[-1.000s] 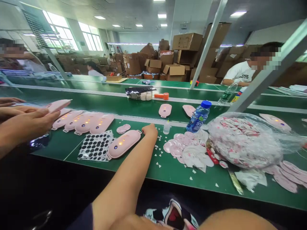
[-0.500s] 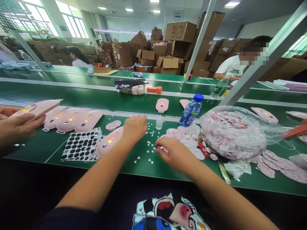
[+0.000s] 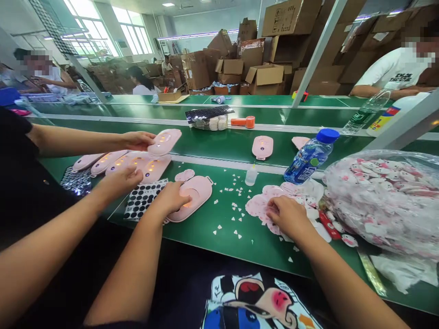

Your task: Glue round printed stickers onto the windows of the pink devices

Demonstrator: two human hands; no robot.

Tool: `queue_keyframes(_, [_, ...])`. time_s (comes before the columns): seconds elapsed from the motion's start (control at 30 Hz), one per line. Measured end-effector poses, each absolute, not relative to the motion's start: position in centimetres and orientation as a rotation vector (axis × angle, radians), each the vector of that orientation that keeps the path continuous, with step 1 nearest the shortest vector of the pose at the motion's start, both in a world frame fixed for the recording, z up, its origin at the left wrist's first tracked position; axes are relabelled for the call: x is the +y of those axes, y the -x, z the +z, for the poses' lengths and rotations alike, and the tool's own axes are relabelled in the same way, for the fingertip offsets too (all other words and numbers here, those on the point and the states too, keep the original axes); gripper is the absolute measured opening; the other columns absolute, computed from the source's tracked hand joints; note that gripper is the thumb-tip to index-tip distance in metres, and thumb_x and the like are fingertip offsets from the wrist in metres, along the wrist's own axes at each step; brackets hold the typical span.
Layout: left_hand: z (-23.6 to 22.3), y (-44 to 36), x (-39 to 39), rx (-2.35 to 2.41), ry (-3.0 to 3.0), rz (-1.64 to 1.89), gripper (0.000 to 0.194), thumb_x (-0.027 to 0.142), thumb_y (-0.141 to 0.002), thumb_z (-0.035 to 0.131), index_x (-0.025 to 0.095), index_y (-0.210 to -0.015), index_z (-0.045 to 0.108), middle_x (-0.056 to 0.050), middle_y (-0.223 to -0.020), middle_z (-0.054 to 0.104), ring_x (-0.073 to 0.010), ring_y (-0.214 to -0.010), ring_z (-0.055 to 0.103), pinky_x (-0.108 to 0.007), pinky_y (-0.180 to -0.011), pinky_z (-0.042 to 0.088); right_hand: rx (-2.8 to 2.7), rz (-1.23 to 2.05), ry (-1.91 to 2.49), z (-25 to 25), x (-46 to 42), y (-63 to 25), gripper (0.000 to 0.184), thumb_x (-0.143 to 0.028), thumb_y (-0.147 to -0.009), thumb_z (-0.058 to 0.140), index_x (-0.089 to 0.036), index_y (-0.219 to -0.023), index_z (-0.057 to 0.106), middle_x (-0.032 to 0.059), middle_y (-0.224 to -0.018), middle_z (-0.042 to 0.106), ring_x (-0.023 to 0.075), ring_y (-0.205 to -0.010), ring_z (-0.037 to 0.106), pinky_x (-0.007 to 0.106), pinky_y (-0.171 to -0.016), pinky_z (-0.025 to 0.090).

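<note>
My left hand (image 3: pixel 169 201) is at the left end of a pink oval plastic panel (image 3: pixel 199 196), its thumb lying on the panel's face beside a glowing light; the other fingers are partly hidden. Pink flower-shaped pieces (image 3: pixel 257 205) lie in a loose pile under my right hand (image 3: pixel 288 217), whose fingers are curled together at the pile. What those fingertips pinch, if anything, is hidden. Between the hands, small white triangular pieces (image 3: pixel 236 208) are scattered on the green table (image 3: pixel 212 237). A sheet of black round dots (image 3: pixel 142 201) lies left of my left hand.
A co-worker's hand (image 3: pixel 139 139) holds another pink panel (image 3: pixel 166 141) at the left, above a row of lit panels (image 3: pixel 118 162). Ahead are a small squeeze bottle (image 3: pixel 251 176) and a blue-capped bottle (image 3: pixel 310 157). A bulging plastic bag (image 3: pixel 387 201) sits at the right.
The view has turned left. My left hand has come onto the pink panel, which is now angled towards the right. My right hand has moved onto the pile. The co-worker's arms reach further in.
</note>
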State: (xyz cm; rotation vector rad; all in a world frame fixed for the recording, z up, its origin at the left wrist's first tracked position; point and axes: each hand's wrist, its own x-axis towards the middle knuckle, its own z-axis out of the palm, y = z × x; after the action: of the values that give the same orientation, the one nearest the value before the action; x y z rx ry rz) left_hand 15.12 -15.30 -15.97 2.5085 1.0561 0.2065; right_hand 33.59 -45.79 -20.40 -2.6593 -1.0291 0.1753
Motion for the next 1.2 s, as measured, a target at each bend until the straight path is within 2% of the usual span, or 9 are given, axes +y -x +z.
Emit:
queue_keyframes(0.1, [-14.9, -15.1, -16.0, 0.982, -2.379, 0.277, 0.028, 0.026, -0.057, 0.083, 0.021, -0.081, 0.070, -0.003, -0.088, 0.066, -0.0283, -0.088, 0.062, -0.038, -0.081, 0.048, -1.007, 0.167, 2.626, -20.0, -46.1, -33.9, 0.008, -0.023, -0.083, 0.058, -0.022, -0.086, 0.065, 0.0044, -0.093, 0.066, 0.0231, -0.092, 0.059, 0.034, -0.075, 0.036])
queue_keyframes(0.23, [-14.5, -14.8, -18.4, 0.954, -2.089, 0.544, 0.042, 0.038, -0.058, 0.080, 0.023, -0.096, 0.068, -0.007, -0.102, 0.065, -0.0345, -0.104, 0.059, -0.044, -0.089, 0.048, -0.988, 0.164, 2.562, -19.0, -47.0, -34.1, 0.009, -0.025, -0.085, 0.055, -0.020, -0.085, 0.063, 0.0049, -0.096, 0.066, 0.0202, -0.093, 0.060, 0.031, -0.075, 0.040])
queue_keyframes(0.4, [-15.0, -15.6, -22.9, 0.791, -1.554, 0.726, 0.059, 0.054, -0.068, 0.069, 0.027, -0.116, 0.047, -0.007, -0.116, 0.064, -0.0273, -0.103, 0.065, -0.040, -0.082, 0.056, -0.906, 0.141, 2.547, -17.6, -47.7, -34.6, 0.018, -0.029, -0.088, 0.051, -0.022, -0.082, 0.067, 0.0032, -0.080, 0.069, 0.0206, -0.075, 0.063, 0.032, -0.066, 0.043])
queue_keyframes(0.5, [-15.4, -16.2, -25.5, 0.755, -1.347, 0.718, 0.053, 0.049, -0.070, 0.068, 0.028, -0.112, 0.045, -0.006, -0.112, 0.066, -0.0264, -0.101, 0.067, -0.042, -0.083, 0.057, -0.876, -0.003, 2.503, -16.3, -47.9, -34.1, 0.021, -0.030, -0.087, 0.053, -0.021, -0.086, 0.071, 0.0100, -0.109, 0.067, 0.0255, -0.100, 0.062, 0.037, -0.082, 0.047])
queue_keyframes(0.57, [-15.7, -16.4, -26.9, 0.742, -1.264, 0.685, 0.047, 0.044, -0.072, 0.065, 0.027, -0.111, 0.046, -0.007, -0.111, 0.067, -0.0277, -0.102, 0.067, -0.044, -0.084, 0.058, -0.874, -0.034, 2.326, -14.8, -47.8, -32.9, 0.021, -0.034, -0.087, 0.055, -0.021, -0.088, 0.072, 0.0111, -0.116, 0.063, 0.0249, -0.105, 0.061, 0.036, -0.083, 0.049])
queue_keyframes(0.67, [-16.1, -16.3, -28.9, 0.676, -1.154, 0.640, 0.046, 0.037, -0.072, 0.058, 0.028, -0.117, 0.049, -0.006, -0.116, 0.066, -0.0297, -0.114, 0.063, -0.046, -0.094, 0.054, -0.917, 0.185, 1.909, -12.0, -46.9, -30.2, 0.019, -0.037, -0.087, 0.058, -0.022, -0.083, 0.070, 0.0048, -0.086, 0.068, 0.0177, -0.077, 0.064, 0.029, -0.064, 0.050])
queue_keyframes(0.73, [-16.2, -16.2, -30.1, 0.607, -1.091, 0.598, 0.048, 0.033, -0.072, 0.055, 0.029, -0.119, 0.049, -0.004, -0.120, 0.066, -0.0306, -0.118, 0.060, -0.047, -0.098, 0.052, -0.966, 0.246, 1.802, -10.6, -45.7, -28.4, 0.015, -0.032, -0.086, 0.060, -0.022, -0.079, 0.068, 0.0008, -0.074, 0.068, 0.0146, -0.068, 0.062, 0.026, -0.060, 0.047])
queue_keyframes(0.97, [-15.1, -15.5, -32.6, 0.385, -0.908, 0.543, 0.051, 0.028, -0.069, 0.070, 0.025, -0.118, 0.055, -0.005, -0.111, 0.071, -0.0267, -0.105, 0.066, -0.039, -0.091, 0.055, -1.083, 0.025, 1.881, -10.9, -43.0, -26.1, 0.014, -0.024, -0.086, 0.059, -0.019, -0.074, 0.061, -0.0011, -0.069, 0.059, 0.0119, -0.065, 0.052, 0.026, -0.059, 0.038])
queue_keyframes(1.2, [-15.3, -15.3, -33.1, 0.360, -0.861, 0.605, 0.039, 0.022, -0.075, 0.075, 0.021, -0.110, 0.059, -0.005, -0.100, 0.073, -0.0187, -0.089, 0.069, -0.031, -0.080, 0.057, -1.142, -0.220, 1.902, -11.2, -43.2, -25.0, 0.020, -0.023, -0.088, 0.059, -0.017, -0.069, 0.056, 0.0013, -0.072, 0.051, 0.0136, -0.066, 0.049, 0.029, -0.061, 0.041])
